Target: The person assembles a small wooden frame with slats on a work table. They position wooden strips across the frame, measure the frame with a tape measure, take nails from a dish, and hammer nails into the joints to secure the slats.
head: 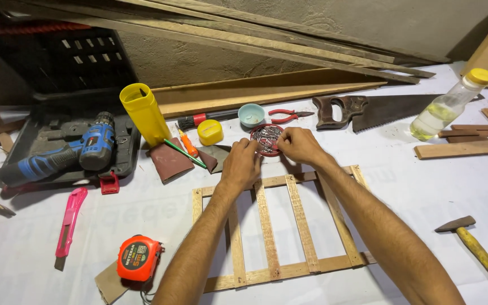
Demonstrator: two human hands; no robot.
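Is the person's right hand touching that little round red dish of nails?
Touching. The head view shows the right hand with its fingertips resting on the rim of the red dish of nails, with no gap between them.

Your left hand (243, 164) and right hand (299, 146) meet at the dish of nails (266, 138), just behind the slatted wooden frame (280, 226). Behind the dish lie pliers (286, 116); the handsaw (379, 110) to their right. The tape measure (138, 258) sits left of the frame, the hammer (484, 251) well right.
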